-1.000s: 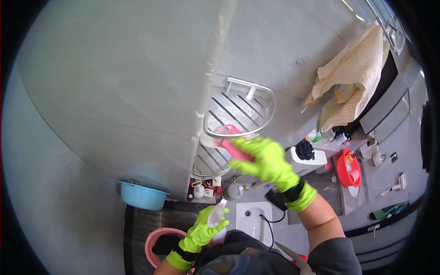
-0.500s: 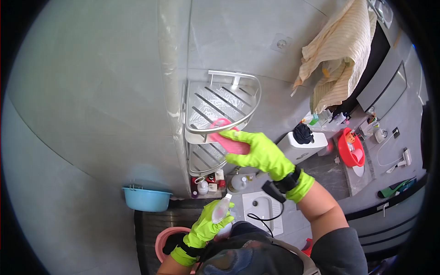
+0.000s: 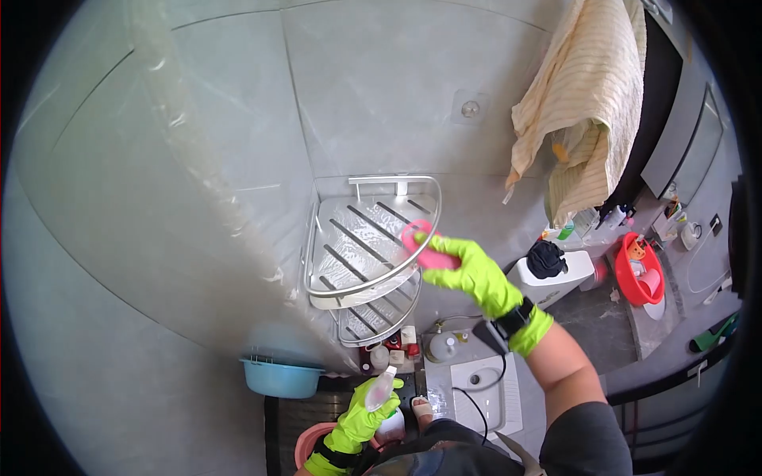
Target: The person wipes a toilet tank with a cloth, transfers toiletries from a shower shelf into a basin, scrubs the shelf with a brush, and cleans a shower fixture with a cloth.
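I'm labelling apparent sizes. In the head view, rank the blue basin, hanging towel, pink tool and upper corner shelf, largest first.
1. Hanging towel
2. Upper corner shelf
3. Blue basin
4. Pink tool, partly covered by the right hand

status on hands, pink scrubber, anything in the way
Right hand gripping pink scrubber, at front rail of upper shelf. Left hand gripping clear-topped bottle. Shelf streaked white. Rail possibly in scrubber's way.

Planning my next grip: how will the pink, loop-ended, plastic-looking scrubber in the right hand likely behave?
The pink scrubber is probably stiff, since its loop stands open. It may get slippery: the silver slatted metal shelf shows whitish, wet-looking streaks. It seems light, as the lime-gloved right hand holds it alone.
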The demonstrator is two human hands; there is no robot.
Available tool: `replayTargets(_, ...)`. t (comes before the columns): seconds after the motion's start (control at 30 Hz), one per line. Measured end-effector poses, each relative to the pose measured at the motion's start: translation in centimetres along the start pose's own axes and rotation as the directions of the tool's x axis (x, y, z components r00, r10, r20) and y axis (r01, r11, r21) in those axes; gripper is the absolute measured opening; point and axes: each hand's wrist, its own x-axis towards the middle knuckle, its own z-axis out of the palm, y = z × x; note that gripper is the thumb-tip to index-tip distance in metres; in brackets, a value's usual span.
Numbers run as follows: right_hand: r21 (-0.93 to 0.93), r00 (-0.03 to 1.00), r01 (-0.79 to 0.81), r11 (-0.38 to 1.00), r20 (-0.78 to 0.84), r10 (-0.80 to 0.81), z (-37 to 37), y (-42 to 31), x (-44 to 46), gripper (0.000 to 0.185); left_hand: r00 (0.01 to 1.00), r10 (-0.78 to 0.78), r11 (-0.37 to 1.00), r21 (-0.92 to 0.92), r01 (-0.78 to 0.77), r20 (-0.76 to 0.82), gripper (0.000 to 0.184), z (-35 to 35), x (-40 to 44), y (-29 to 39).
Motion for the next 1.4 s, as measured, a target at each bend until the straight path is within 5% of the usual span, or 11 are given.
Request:
replayTargets(0.1, -0.234, 0.977, -0.189, 0.954, 0.057, 0.207, -4.3, -1.7, 3.9, 0.057, 1.0, -0.01, 1.0, 0.026, 0.009, 0.018, 0.049, 1.1, 0.2, 0.3)
replayTargets(0.57, -0.087, 0.972, -0.209, 0.974, 0.093, 0.217, -5.9, -1.9, 0.8, 0.059, 0.996, -0.054, 0.999, -0.001, 0.054, -0.073, 0.049, 2.4, 0.5, 1.3)
replayTargets(0.6, -0.27, 0.996, 0.082, 0.96, 0.058, -0.069, -6.7, -0.4, 0.4, 0.061, 0.994, 0.027, 0.998, 0.058, -0.021, -0.106, 0.051, 1.8, 0.2, 0.3)
replayTargets(0.77, -0.44, 0.989, 0.133, 0.888, -0.006, -0.151, -6.1, -7.2, 2.0, 0.063, 0.98, 0.074, 0.994, 0.092, -0.057, -0.186, 0.055, -0.3, -0.7, -0.4)
replayTargets(0.8, -0.529, 0.866, 0.467, 0.708, 0.114, -0.486, -5.6, -7.7, 4.5, 0.064, 0.984, 0.028, 0.994, 0.112, -0.008, -0.176, 0.05, 0.0, -0.5, 1.7)
replayTargets(0.9, -0.719, 0.754, 0.557, 0.415, 0.229, -0.616, -5.9, -9.5, 11.8, 0.063, 0.985, 0.104, 0.993, 0.072, -0.094, -0.136, 0.059, 0.5, -0.2, 2.8)
replayTargets(1.0, -0.857, 0.968, 0.243, 0.455, 0.18, -0.177, -6.6, -12.7, 14.2, 0.057, 0.976, 0.136, 0.99, 0.0, -0.138, -0.172, 0.061, 0.2, -1.1, 2.3)
replayTargets(1.17, -0.823, 0.844, 0.503, 0.263, 0.534, 0.059, -5.2, -10.8, 14.0, 0.046, 0.94, 0.208, 0.978, 0.073, -0.195, -0.27, 0.061, -2.1, -2.9, -3.5)
replayTargets(1.2, -0.811, 0.815, 0.552, 0.197, 0.574, 0.079, -4.9, -9.7, 14.5, 0.043, 0.954, 0.048, 0.993, -0.091, -0.078, -0.297, 0.059, -1.9, -3.8, -2.2)
replayTargets(1.27, -0.77, 0.763, 0.637, 0.03, 0.636, 0.114, -4.5, -8.6, 16.8, 0.038, 0.924, 0.271, 0.928, 0.327, -0.178, -0.268, 0.057, -3.8, -3.5, -6.0)
replayTargets(1.4, -0.784, 0.784, 0.617, 0.074, 0.62, 0.035, 2.4, -7.6, 19.7, 0.034, 0.944, 0.003, 0.998, -0.065, -0.026, -0.33, 0.053, -3.1, -2.4, -5.0)
